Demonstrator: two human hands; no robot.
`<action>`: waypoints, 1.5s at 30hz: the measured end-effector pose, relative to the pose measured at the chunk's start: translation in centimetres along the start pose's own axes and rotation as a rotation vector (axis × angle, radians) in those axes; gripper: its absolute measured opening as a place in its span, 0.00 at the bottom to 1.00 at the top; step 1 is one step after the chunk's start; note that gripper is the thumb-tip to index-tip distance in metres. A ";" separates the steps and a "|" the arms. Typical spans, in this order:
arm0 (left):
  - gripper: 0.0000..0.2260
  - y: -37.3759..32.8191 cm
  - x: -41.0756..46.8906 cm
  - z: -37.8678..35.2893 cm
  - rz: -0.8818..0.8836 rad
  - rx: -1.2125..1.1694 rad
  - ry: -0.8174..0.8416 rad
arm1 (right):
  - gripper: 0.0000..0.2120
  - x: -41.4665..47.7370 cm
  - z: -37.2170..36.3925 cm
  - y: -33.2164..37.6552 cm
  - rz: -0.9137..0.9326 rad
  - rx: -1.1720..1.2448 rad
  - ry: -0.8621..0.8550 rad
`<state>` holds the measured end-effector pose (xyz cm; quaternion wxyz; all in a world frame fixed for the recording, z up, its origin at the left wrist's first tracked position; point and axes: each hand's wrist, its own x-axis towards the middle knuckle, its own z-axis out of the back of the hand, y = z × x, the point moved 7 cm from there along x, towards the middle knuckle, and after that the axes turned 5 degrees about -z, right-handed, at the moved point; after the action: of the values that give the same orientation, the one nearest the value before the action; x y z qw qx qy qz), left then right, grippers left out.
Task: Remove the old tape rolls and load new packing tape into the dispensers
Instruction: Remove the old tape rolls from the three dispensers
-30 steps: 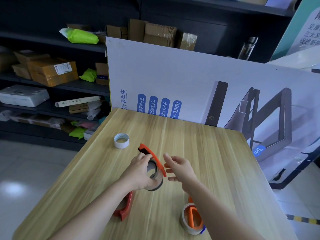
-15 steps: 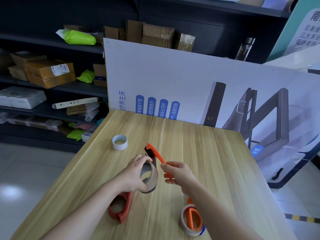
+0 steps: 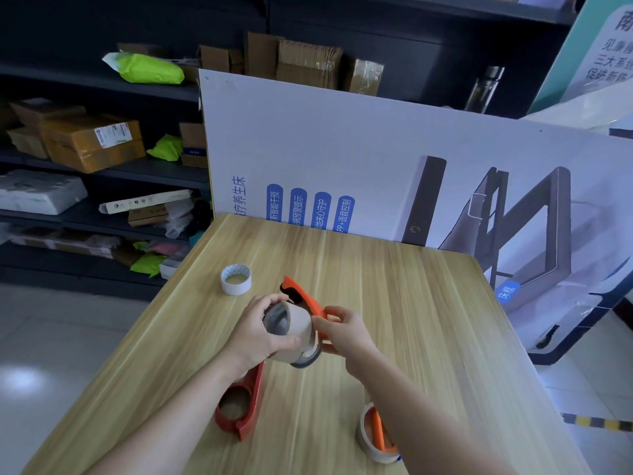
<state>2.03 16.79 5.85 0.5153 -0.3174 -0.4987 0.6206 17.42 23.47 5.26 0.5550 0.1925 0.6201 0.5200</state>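
Aloft, left hand (image 3: 257, 335) grips tape roll (image 3: 297, 324); right hand (image 3: 346, 334) pinches orange dispenser (image 3: 304, 297), nose toward table's (image 3: 421, 313) far edge; three dispensers (image 3: 241, 411), three rolls (image 3: 235, 280) overall.

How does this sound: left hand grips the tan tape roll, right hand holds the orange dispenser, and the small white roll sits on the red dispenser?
Not quite. In the head view the small white roll stands alone on the table, apart from the red dispenser. The rest holds: the left hand grips the tan tape roll and the right hand holds the orange dispenser.
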 end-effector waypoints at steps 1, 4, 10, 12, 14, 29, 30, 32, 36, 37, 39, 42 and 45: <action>0.34 0.1 0.1 0.0 0.010 -0.037 0.004 | 0.13 -0.1 -0.2 0.0 -0.015 0.046 0.012; 0.32 0.0 0.0 0.1 0.024 -0.050 0.004 | 0.18 0.1 -0.5 -0.1 -0.019 0.096 0.002; 0.32 -3.6 0.0 -0.3 -0.341 0.527 -0.141 | 0.09 0.7 0.4 -0.6 0.040 0.110 -0.109; 0.34 -3.2 0.4 -0.1 -0.286 0.457 -0.154 | 0.08 0.8 0.5 -0.6 0.056 0.128 -0.122; 0.36 -2.3 0.5 0.2 -0.191 0.370 -0.175 | 0.08 1.0 0.6 -0.6 0.054 0.134 -0.131; 0.34 4.1 1.2 -0.3 0.265 0.311 -0.265 | 0.17 2.4 3.6 -5.7 -0.127 -0.064 -0.366; 0.35 4.4 1.3 -0.6 0.269 0.303 -0.250 | 0.16 2.5 3.3 -6.2 -0.140 -0.054 -0.324; 0.34 5.1 1.3 -1.3 0.287 0.277 -0.233 | 0.16 2.5 2.6 -7.2 -0.184 -0.039 -0.250; 0.30 6.2 0.9 -2.8 0.317 0.310 -0.183 | 0.15 2.4 1.4 -9.7 -0.282 0.008 -0.117; 0.30 6.4 0.7 -3.1 0.319 0.337 -0.161 | 0.16 2.4 1.1 -10.4 -0.305 0.002 -0.100; 0.31 7.1 0.0 -3.9 0.320 0.408 -0.115 | 0.22 2.4 0.7 -11.8 -0.348 -0.035 -0.081; 0.33 8.4 -1.2 -4.9 0.322 0.455 -0.068 | 0.32 2.1 0.5 -13.2 -0.383 -0.117 -0.060; 0.33 9.5 -2.3 -5.9 0.347 0.455 -0.007 | 0.29 2.2 0.6 -14.2 -0.371 -0.224 -0.060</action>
<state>4.90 16.59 -5.17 0.4576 -0.2720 -0.2867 0.7965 22.06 20.08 -7.91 0.6774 0.0275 0.5663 0.4687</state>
